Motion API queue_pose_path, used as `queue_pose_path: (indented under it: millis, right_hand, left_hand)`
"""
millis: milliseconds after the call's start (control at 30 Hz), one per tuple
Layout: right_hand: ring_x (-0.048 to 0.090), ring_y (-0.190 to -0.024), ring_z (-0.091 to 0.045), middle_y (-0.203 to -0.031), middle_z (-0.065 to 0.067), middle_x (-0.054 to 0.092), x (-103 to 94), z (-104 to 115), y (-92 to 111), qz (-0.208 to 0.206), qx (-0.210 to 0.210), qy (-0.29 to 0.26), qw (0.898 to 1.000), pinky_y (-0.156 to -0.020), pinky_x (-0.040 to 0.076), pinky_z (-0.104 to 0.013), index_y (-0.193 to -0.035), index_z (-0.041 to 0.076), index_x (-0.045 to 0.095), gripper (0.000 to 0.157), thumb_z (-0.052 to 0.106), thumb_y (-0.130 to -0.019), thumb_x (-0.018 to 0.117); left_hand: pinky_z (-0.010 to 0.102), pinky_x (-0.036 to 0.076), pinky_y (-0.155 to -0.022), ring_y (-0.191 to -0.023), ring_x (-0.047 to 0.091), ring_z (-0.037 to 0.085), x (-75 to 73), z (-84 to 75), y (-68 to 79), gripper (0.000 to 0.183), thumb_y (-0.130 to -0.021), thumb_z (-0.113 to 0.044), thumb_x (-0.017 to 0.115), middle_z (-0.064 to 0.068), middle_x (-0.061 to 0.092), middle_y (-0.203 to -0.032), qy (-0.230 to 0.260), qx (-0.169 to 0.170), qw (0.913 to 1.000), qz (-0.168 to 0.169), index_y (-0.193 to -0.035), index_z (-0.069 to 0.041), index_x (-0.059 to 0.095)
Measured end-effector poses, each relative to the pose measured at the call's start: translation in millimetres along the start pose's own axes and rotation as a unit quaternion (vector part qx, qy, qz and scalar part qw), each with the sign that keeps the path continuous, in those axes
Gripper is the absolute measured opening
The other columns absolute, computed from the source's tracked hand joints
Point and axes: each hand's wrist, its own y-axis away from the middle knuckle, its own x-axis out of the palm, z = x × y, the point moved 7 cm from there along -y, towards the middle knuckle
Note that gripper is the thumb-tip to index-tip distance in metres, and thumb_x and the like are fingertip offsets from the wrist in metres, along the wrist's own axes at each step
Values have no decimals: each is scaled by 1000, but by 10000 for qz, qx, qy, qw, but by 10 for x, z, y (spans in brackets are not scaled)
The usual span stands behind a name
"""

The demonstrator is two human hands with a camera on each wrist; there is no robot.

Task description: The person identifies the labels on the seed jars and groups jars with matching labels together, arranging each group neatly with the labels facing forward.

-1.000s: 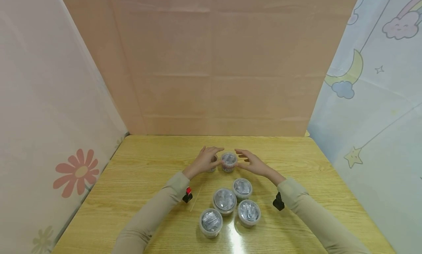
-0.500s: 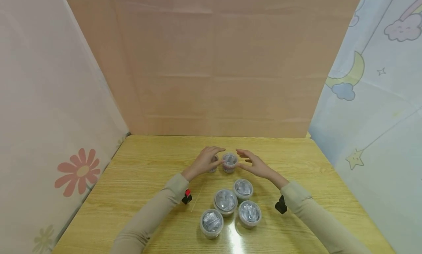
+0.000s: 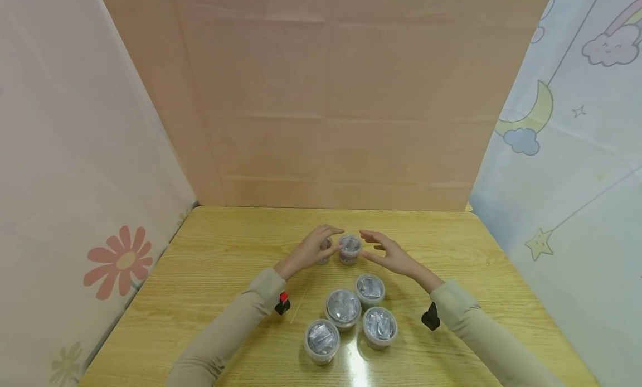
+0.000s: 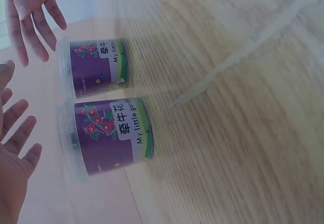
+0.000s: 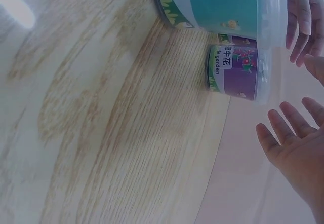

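Note:
Two small round tubs with clear lids and purple "My little garden" labels stand upright side by side at the back of the table. My left hand (image 3: 308, 252) is beside them, fingers spread and relaxed, partly covering the left tub (image 3: 326, 253) in the head view. On the other side, my right hand (image 3: 393, 257) hovers with loosely bent fingers near the right tub (image 3: 350, 253). In the left wrist view both purple tubs (image 4: 114, 133) show whole labels. Neither hand grips anything; whether the left thumb touches a tub, I cannot tell.
Several more lidded tubs (image 3: 343, 306) stand closer to me, between my forearms; one has a teal label (image 5: 223, 3). A thin pale strip (image 3: 299, 304) lies on the wooden table (image 3: 241, 242) left of them. A brown sheet (image 3: 321, 125) rises behind the table.
My right hand and forearm have drawn back slightly to the right, away from the right tub. The left hand and the tubs look nearly unchanged, apart from a small shift of the view.

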Motion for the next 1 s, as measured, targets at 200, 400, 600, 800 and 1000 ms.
queue_pose_path:
  millis: [200, 400, 600, 800, 1000]
  right_hand:
    - [44, -125, -33, -140, -11, 43, -26, 14, 52, 0, -14, -25, 10000, -98, 40, -54, -141, 14, 38, 57, 28, -91, 61]
    - [44, -123, -40, -138, -19, 44, -86, 308, 117, 122, -218, -77, 9997, -97, 39, -57, -139, 2, 39, 53, 16, -92, 59]
    - [44, -122, -41, -137, -21, 44, -93, 408, 174, 219, -226, -21, 9995, -97, 39, -58, -136, -4, 40, 49, 11, -92, 58]
    - [46, -121, -37, -137, -16, 46, -27, 153, 187, 97, -342, 18, 9994, -95, 41, -56, -137, 3, 41, 51, 17, -92, 59]
    - [49, -120, -31, -137, -9, 48, -34, 109, 241, 72, -322, 47, 9994, -94, 44, -52, -138, 9, 43, 51, 27, -92, 58]
  left_hand:
    - [34, 49, -88, -109, 53, 22, 16, -70, 21, 43, -90, -21, 63, 0, 54, -127, 279, 68, 9996, -5, -131, -15, 51]
    - [34, 49, -91, -111, 55, 20, 26, -148, 16, 40, -87, -16, 66, 2, 58, -122, 326, 362, 9986, -183, -126, -9, 56]
    - [38, 43, -98, -105, 58, 15, 42, -282, 17, 40, -84, -15, 69, 1, 61, -119, 86, 888, 9956, -271, -122, -7, 58]
    - [28, 49, -76, -70, 52, 12, 85, -342, 38, 40, -85, -15, 68, 8, 62, -117, 144, 1118, 9936, -104, -122, -4, 57]
    - [29, 50, -88, -101, 60, 17, 148, -411, 50, 41, -88, -19, 65, 12, 60, -122, 363, 1233, 9914, 256, -124, -1, 56]
